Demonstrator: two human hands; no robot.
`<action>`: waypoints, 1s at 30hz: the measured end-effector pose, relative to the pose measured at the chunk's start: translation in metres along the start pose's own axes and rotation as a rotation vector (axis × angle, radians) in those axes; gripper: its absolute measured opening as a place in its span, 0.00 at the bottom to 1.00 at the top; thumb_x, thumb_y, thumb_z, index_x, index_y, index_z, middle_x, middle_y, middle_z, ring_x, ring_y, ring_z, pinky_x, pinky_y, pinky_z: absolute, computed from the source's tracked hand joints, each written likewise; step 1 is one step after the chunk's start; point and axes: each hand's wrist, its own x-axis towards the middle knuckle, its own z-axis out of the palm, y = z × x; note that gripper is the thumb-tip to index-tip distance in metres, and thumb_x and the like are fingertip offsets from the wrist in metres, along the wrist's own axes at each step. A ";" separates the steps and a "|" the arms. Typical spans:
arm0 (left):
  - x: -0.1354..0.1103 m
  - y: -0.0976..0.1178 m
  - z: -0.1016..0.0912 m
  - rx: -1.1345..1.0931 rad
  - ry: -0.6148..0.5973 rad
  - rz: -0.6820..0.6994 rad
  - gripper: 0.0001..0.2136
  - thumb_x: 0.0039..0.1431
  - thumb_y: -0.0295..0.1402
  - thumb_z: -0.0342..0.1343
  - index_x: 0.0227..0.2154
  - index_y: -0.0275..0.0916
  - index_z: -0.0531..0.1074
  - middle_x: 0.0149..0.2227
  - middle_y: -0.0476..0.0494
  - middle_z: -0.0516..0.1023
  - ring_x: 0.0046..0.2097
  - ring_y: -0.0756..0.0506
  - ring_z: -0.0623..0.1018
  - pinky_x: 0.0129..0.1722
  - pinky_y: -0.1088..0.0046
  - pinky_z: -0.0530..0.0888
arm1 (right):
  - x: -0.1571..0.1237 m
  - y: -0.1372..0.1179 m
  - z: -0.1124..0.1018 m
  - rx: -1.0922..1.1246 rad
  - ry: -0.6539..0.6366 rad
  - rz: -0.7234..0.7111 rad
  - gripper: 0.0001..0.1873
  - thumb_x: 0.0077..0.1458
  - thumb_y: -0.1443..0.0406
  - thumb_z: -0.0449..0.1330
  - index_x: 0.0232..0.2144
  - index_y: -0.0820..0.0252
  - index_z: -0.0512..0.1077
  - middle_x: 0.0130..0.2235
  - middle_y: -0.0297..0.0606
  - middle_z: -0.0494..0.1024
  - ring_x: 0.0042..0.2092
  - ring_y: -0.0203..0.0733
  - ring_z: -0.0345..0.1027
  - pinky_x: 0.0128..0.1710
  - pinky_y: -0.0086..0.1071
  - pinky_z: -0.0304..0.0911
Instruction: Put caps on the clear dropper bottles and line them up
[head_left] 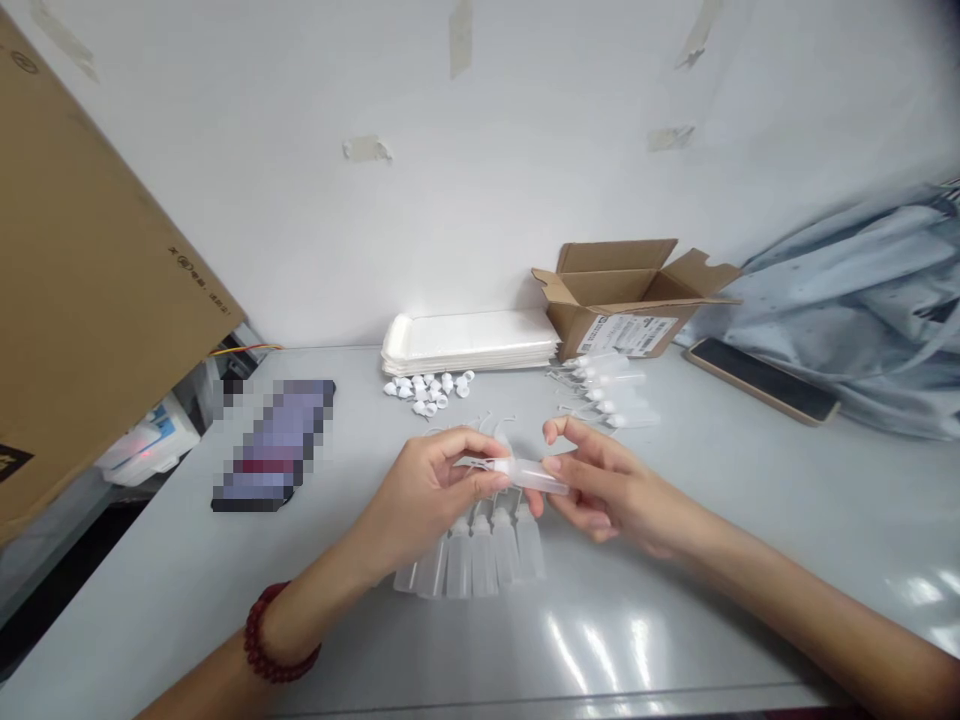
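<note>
A small translucent dropper bottle [534, 475] lies level between my two hands, its white neck pointing left. My left hand [439, 480] pinches it at the neck, where a thin strand shows near the fingers. With thumb and fingers my right hand [607, 487] grips the base end, the index finger raised off it. Below the hands, several similar bottles [484, 560] lie side by side on the grey table [675, 620]. Their upper ends are partly hidden by my hands. Beyond sits a cluster of small white caps [429, 390].
A stack of white envelopes [472, 340] and an open cardboard box [619, 310] stand by the wall. More bottles [611, 385] lie before the box. Phones lie left [277, 445] and right [761, 380], near a bluish cloth [847, 310]. A large carton [90, 250] leans at left.
</note>
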 end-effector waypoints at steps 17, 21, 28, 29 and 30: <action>0.001 0.000 0.005 0.053 0.047 -0.082 0.14 0.59 0.42 0.53 0.25 0.36 0.70 0.24 0.50 0.69 0.25 0.51 0.73 0.23 0.78 0.71 | -0.003 0.011 0.002 -0.830 0.248 -0.401 0.15 0.60 0.59 0.56 0.47 0.58 0.64 0.26 0.31 0.69 0.25 0.34 0.59 0.25 0.27 0.56; 0.003 -0.002 0.006 0.025 -0.033 -0.130 0.19 0.61 0.46 0.49 0.24 0.35 0.69 0.24 0.48 0.70 0.25 0.50 0.73 0.22 0.77 0.71 | -0.004 0.014 0.002 -1.026 0.275 -0.549 0.14 0.63 0.62 0.52 0.47 0.63 0.69 0.26 0.34 0.70 0.26 0.35 0.62 0.26 0.28 0.57; 0.001 0.003 0.007 0.074 -0.076 -0.103 0.18 0.63 0.43 0.49 0.23 0.35 0.68 0.21 0.50 0.70 0.23 0.52 0.70 0.26 0.76 0.69 | -0.004 0.013 0.005 -0.962 0.289 -0.512 0.14 0.64 0.62 0.50 0.43 0.65 0.70 0.19 0.26 0.62 0.21 0.33 0.56 0.24 0.28 0.54; 0.000 0.001 0.008 0.106 -0.069 -0.079 0.16 0.62 0.42 0.49 0.24 0.36 0.68 0.22 0.50 0.70 0.25 0.52 0.71 0.27 0.76 0.69 | -0.004 0.013 0.006 -0.923 0.293 -0.481 0.13 0.65 0.61 0.49 0.40 0.63 0.70 0.19 0.26 0.60 0.20 0.32 0.54 0.23 0.28 0.53; -0.001 0.000 0.009 0.159 -0.050 -0.043 0.13 0.62 0.39 0.50 0.26 0.36 0.68 0.23 0.50 0.71 0.26 0.51 0.72 0.28 0.75 0.69 | -0.005 0.012 0.006 -0.871 0.298 -0.440 0.14 0.65 0.60 0.48 0.36 0.62 0.69 0.18 0.26 0.59 0.20 0.32 0.53 0.23 0.27 0.52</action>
